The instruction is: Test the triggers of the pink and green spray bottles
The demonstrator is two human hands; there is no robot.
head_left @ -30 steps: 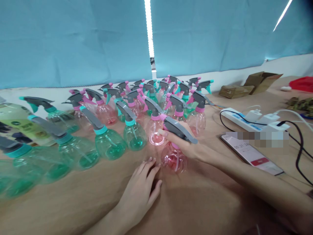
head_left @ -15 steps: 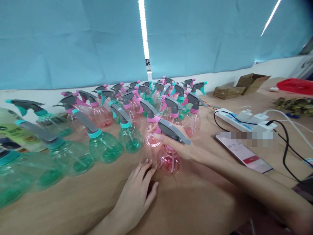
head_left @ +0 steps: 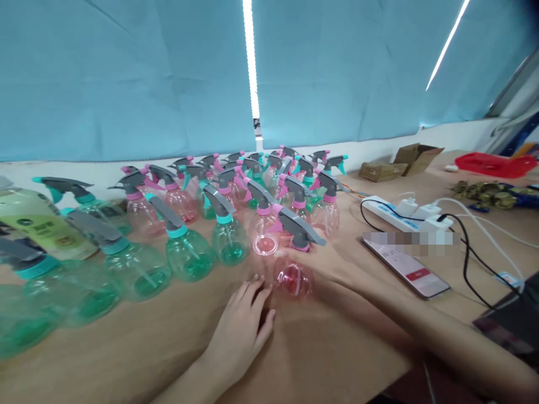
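My left hand [head_left: 244, 317] lies on the brown tabletop, palm down, its fingers stretched out and apart, holding nothing. Just beyond its fingertips stands a pink spray bottle [head_left: 293, 279] with a grey and pink trigger head [head_left: 297, 227]. My right hand [head_left: 330, 285] is at the right side of this bottle, blurred; its fingers are smeared or hidden, so their grip cannot be made out. Directly behind is another pink spray bottle [head_left: 263, 221]. Green spray bottles [head_left: 229, 241] stand in a row to the left.
Several more pink and green spray bottles crowd towards the wall. A large labelled bottle [head_left: 46, 219] stands at far left. On the right are a phone [head_left: 406, 266], a power strip [head_left: 391, 212] with plugs and cables, an open cardboard box [head_left: 416, 158] and a red tray [head_left: 494, 164].
My right hand has come down from the pink bottle's trigger head to beside its body. My left hand stays on the table. The view has shifted slightly.
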